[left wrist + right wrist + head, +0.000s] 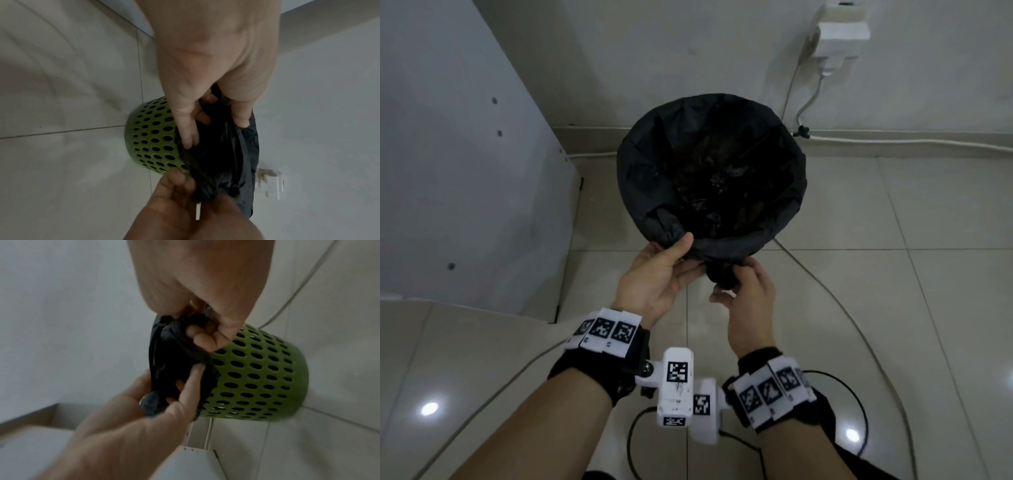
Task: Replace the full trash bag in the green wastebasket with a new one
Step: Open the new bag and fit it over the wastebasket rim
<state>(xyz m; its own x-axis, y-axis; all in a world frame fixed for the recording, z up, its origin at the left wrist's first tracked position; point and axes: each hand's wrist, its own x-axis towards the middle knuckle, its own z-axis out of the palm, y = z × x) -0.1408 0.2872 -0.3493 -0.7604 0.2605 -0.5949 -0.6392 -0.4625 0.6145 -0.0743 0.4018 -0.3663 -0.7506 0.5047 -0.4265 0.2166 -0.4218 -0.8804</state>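
Note:
A black trash bag (712, 164) lines the green perforated wastebasket (152, 139), folded over its rim and holding dark rubbish. From the head view the bag hides the green wall, which shows in the right wrist view (257, 374). My left hand (671, 260) grips the bag's near edge, thumb on top of the rim fold and fingers under it. Just to its right and slightly lower, my right hand (736, 277) pinches a bunched knot of the bag's plastic (164, 353) below the rim. The two hands are close together.
The basket stands on a pale tiled floor against a wall. A white cabinet panel (465, 154) rises on the left. A wall socket with a plugged-in adapter (839, 37) is at the upper right, and cables (859, 325) trail across the floor beside the basket.

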